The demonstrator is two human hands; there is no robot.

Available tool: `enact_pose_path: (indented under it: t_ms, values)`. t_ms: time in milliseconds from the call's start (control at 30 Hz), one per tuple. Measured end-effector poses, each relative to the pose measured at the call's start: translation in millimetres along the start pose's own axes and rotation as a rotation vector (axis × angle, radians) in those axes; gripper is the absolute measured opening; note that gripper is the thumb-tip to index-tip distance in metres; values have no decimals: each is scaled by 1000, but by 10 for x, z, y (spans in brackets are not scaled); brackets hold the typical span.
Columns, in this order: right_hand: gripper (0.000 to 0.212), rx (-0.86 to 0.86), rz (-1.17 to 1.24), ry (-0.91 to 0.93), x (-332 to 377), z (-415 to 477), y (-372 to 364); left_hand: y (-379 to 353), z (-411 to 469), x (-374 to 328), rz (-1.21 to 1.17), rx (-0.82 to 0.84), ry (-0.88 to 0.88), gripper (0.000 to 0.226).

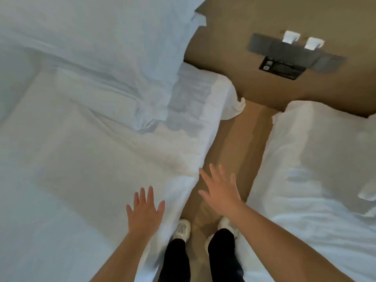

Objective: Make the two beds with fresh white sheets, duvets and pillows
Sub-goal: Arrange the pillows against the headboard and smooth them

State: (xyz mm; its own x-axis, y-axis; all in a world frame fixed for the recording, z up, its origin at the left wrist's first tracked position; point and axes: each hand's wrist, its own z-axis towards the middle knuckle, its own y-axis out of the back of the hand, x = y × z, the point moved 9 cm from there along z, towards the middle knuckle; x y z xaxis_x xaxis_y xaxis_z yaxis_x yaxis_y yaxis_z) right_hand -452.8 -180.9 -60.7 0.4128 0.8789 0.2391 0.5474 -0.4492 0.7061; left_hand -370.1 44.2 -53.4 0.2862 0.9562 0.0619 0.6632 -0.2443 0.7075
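We see soft, diffuse light, cooler and bluish on the left bed (71,159). Motion blur softens everything, and the wide lens bends the edges.

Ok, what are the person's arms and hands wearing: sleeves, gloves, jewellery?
Nothing shows on either. The left hand and right hand are bare, without gloves, rings or a watch, and both forearms are uncovered down to the frame edge, no sleeve in view.

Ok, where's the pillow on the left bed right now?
In the head view, the pillow lies upper left, at the head of the left bed, by the brown wall.
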Motion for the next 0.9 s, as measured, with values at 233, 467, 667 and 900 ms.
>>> enact_pose_path:
  t_ms: [233,467,667,900]
  values:
    - [68,98,-130,213,1995,658,-478,-425,147,1862,-272,-31,223,68]
    - [87,199,-19,146,3219,1647,-1122,-1208,662,3180,-727,-56,514,83]
    - [126,134,265,-122,3662,2638,-1305,-1395,1274,3722,-1390,-139,859,130]
    - [129,-26,191,-186,3584,3121,-1590,-1838,1744,3913,-1328,-81,1029,141]
